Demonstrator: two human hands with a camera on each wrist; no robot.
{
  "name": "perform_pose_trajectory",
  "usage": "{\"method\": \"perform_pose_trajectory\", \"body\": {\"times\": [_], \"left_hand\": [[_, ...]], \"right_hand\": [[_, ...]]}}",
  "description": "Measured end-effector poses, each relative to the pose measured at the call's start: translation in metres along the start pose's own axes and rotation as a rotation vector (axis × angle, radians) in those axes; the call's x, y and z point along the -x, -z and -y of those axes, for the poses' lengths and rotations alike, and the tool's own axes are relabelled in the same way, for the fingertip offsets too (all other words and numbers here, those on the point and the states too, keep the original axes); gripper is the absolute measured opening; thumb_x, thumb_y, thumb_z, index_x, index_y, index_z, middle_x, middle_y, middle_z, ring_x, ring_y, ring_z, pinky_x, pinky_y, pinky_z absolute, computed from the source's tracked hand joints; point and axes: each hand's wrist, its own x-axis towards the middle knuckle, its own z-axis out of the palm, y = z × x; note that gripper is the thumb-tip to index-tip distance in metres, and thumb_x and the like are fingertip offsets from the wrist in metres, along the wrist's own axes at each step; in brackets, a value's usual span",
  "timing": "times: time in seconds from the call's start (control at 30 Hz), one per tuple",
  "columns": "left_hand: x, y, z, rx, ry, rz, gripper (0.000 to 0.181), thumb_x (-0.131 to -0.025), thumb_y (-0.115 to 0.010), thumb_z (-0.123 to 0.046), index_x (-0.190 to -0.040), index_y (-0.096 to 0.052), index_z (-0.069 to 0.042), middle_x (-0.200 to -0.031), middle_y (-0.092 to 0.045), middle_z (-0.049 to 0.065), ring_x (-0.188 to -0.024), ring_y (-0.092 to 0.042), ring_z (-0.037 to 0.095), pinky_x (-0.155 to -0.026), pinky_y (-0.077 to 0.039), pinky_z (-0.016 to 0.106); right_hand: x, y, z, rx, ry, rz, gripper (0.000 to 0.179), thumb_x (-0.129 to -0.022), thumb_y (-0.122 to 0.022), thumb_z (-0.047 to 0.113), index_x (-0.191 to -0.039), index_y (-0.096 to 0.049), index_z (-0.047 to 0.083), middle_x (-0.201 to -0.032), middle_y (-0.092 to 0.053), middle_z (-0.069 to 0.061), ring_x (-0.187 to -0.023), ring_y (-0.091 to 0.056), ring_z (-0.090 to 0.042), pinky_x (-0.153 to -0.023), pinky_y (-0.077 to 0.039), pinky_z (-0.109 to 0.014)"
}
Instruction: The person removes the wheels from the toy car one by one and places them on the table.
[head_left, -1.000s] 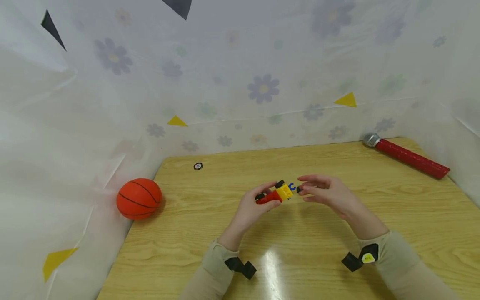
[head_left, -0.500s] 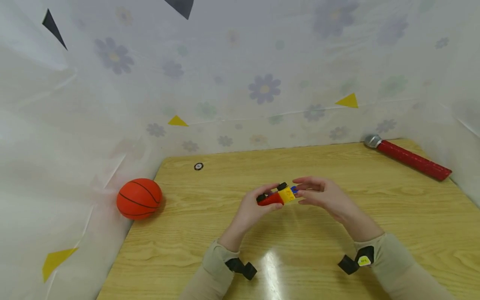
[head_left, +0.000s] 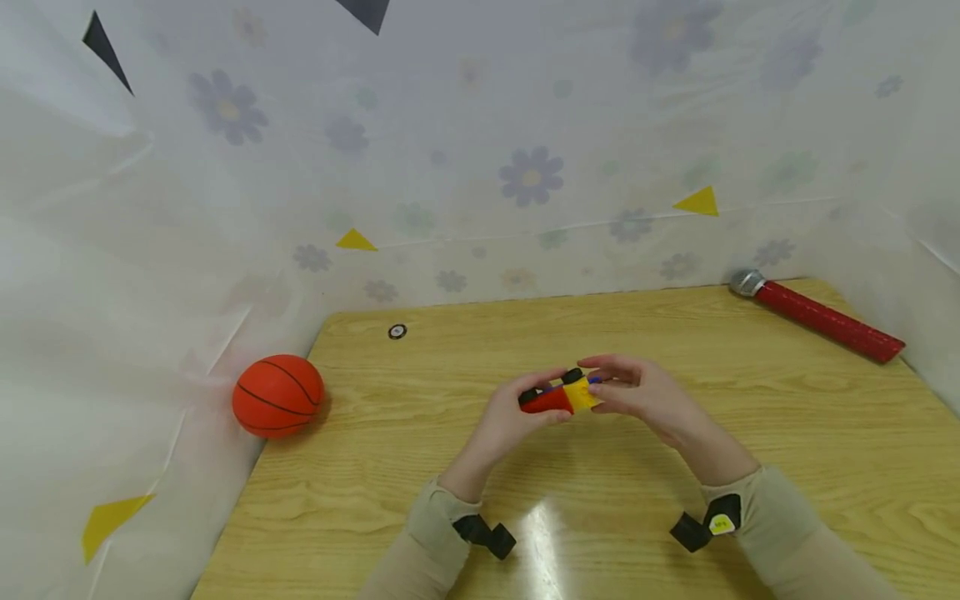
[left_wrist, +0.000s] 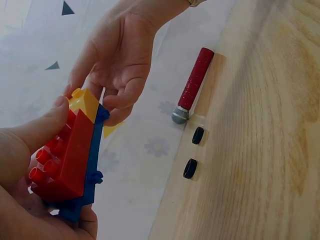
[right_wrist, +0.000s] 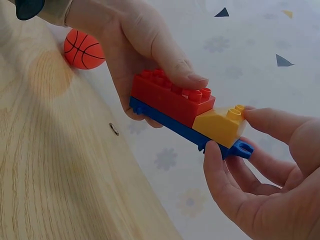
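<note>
My left hand (head_left: 510, 417) grips a toy brick car (left_wrist: 70, 155). It has a red brick (right_wrist: 170, 102), a yellow sloped brick (right_wrist: 220, 125) and a blue base (right_wrist: 175, 126). My thumb lies across the red studs. Fingertips of my right hand (head_left: 641, 387) pinch the yellow end, one on its stud and another at the blue base. A blue hook (right_wrist: 244, 149) juts from that end. In the head view, black wheels (head_left: 572, 376) show along the car's far side; the side seen by the left wrist has bare axle stubs (left_wrist: 95, 177).
Two black wheels (left_wrist: 190, 168) sit on the wooden table (head_left: 360, 467), seen in the left wrist view. A red-handled microphone (head_left: 825, 319) lies at the back right. A small round disc (head_left: 397, 332) lies at the back left, and a basketball (head_left: 277, 396) is at the left edge.
My right hand has moved left onto the car's yellow end, covering the blue hook in the head view. The left hand has shifted slightly right with the car.
</note>
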Motion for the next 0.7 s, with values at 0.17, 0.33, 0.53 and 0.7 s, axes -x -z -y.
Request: {"method": "perform_pose_trajectory", "body": {"times": [0.17, 0.33, 0.53, 0.7], "left_hand": [[-0.0012, -0.0017, 0.0, -0.009, -0.001, 0.002, 0.054, -0.084, -0.08, -0.027, -0.134, -0.061, -0.035, -0.117, -0.064, -0.002, -0.101, -0.06, 0.013, -0.088, -0.053, 0.029], [-0.0026, -0.0031, -0.0007, -0.027, -0.003, 0.01, 0.055, -0.085, -0.079, -0.027, -0.136, -0.06, -0.034, -0.118, -0.063, -0.001, -0.103, -0.06, 0.014, -0.091, -0.053, 0.03], [-0.0039, -0.0037, -0.002, -0.02, 0.0, 0.017, 0.052, -0.085, -0.079, -0.026, -0.134, -0.062, -0.033, -0.118, -0.064, 0.001, -0.104, -0.061, 0.015, -0.092, -0.053, 0.032], [-0.004, -0.0039, -0.0021, -0.028, -0.005, 0.017, 0.053, -0.085, -0.079, -0.025, -0.135, -0.061, -0.03, -0.117, -0.064, 0.002, -0.104, -0.061, 0.016, -0.092, -0.054, 0.033]], "right_hand": [[0.0011, 0.0003, -0.0005, -0.009, -0.002, 0.006, 0.053, -0.098, -0.063, 0.014, -0.142, -0.044, -0.008, -0.119, -0.061, -0.007, -0.1, -0.069, -0.015, -0.088, -0.059, -0.041], [0.0014, -0.0001, 0.0014, -0.022, -0.034, -0.003, 0.054, -0.099, -0.062, 0.017, -0.143, -0.044, -0.007, -0.126, -0.057, -0.016, -0.1, -0.067, -0.014, -0.084, -0.06, -0.035], [0.0017, 0.0004, 0.0016, -0.008, -0.048, -0.013, 0.055, -0.098, -0.064, 0.019, -0.142, -0.045, -0.007, -0.135, -0.05, -0.027, -0.1, -0.066, -0.015, -0.083, -0.06, -0.035], [0.0019, 0.0009, 0.0005, 0.014, -0.045, -0.009, 0.055, -0.097, -0.065, 0.019, -0.141, -0.046, -0.007, -0.138, -0.048, -0.03, -0.1, -0.067, -0.013, -0.084, -0.06, -0.037]]}}
